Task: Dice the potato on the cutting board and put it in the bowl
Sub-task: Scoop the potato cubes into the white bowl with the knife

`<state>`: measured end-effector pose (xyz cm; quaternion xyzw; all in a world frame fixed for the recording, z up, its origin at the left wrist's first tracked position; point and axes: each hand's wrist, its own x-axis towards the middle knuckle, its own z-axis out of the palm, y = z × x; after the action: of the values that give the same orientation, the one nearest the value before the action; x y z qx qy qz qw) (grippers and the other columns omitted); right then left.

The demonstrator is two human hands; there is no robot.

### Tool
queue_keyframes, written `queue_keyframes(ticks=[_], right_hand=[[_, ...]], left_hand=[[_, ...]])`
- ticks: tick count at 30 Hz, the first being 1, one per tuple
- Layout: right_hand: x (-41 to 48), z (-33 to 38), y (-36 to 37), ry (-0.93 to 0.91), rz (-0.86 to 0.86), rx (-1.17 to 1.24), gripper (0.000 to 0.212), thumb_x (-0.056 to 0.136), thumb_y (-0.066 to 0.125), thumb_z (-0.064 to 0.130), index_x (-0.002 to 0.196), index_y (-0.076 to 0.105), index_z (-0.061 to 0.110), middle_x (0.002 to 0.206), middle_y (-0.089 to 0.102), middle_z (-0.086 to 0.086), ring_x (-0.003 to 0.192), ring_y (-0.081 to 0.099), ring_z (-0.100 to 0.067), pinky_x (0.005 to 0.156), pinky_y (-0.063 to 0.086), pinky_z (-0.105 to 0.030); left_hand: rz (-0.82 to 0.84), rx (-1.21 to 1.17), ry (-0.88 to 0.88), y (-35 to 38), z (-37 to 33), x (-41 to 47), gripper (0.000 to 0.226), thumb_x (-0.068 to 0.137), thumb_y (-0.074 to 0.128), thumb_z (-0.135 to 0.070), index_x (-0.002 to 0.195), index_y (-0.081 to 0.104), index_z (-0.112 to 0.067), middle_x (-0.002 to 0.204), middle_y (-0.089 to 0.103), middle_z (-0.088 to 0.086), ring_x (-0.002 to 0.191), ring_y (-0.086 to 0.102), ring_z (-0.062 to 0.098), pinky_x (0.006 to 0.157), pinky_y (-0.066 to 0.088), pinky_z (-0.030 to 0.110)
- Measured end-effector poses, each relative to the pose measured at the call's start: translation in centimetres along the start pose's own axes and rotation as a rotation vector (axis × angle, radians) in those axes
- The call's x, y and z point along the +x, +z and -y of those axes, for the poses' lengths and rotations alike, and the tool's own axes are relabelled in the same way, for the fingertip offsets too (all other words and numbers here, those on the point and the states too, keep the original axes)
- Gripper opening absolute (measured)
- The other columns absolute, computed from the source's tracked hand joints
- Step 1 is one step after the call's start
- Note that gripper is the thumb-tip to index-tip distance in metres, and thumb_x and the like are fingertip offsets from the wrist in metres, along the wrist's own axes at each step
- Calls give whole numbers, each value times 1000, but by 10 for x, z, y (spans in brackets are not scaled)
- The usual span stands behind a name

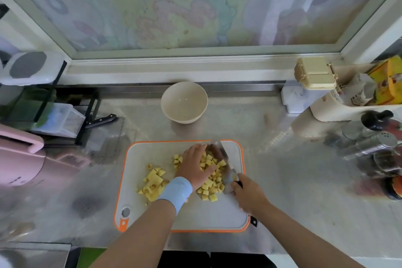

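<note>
Yellow diced potato lies in a heap on the white cutting board with an orange rim. A second smaller heap of cubes sits further left on the board. My left hand rests flat over the main heap, fingers spread, pressing cubes toward the blade. My right hand grips the handle of a knife, whose broad blade stands on edge just right of the heap. The cream bowl stands empty on the counter beyond the board.
A second knife lies at the left beside a black rack. A pink appliance sits far left. Metal shakers and bottles crowd the right, with a cream tub and a white caddy behind them. A window ledge runs behind.
</note>
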<state>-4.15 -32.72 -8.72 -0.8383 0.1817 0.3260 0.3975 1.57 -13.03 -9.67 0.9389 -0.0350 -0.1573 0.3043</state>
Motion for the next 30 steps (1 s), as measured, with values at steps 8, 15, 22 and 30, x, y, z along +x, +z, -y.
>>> queue_keyframes(ticks=[8, 15, 22, 30], right_hand=[[3, 17, 10, 7, 181, 145, 20, 101, 46, 27, 85, 46, 15, 74, 53, -10, 55, 44, -21, 45, 36, -28], [-5, 35, 9, -30, 199, 344, 22, 101, 44, 17, 79, 46, 14, 58, 36, 0, 36, 29, -7, 39, 24, -25], [-14, 70, -4, -94, 155, 317, 20, 100, 44, 18, 81, 39, 13, 68, 34, -10, 37, 23, -12, 40, 19, -22], [-12, 139, -26, -140, 154, 388, 22, 101, 42, 17, 80, 43, 12, 57, 38, -5, 38, 24, -14, 38, 22, -20]], left_hand=[[-120, -28, -28, 5, 0, -13, 70, 78, 58, -58, 141, 37, -34, 133, 36, -10, 127, 25, 12, 107, 31, 32], [-168, 2, 96, 0, -2, -15, 72, 77, 57, -64, 141, 33, -41, 145, 25, -10, 136, 16, 16, 111, 23, 32], [-303, 86, 232, -38, -10, -11, 49, 85, 53, -57, 131, 49, -39, 140, 35, -8, 131, 24, 17, 108, 28, 30], [-381, 109, 345, -102, -12, 29, 39, 88, 53, -52, 124, 54, -38, 135, 39, -8, 131, 26, 17, 108, 28, 33]])
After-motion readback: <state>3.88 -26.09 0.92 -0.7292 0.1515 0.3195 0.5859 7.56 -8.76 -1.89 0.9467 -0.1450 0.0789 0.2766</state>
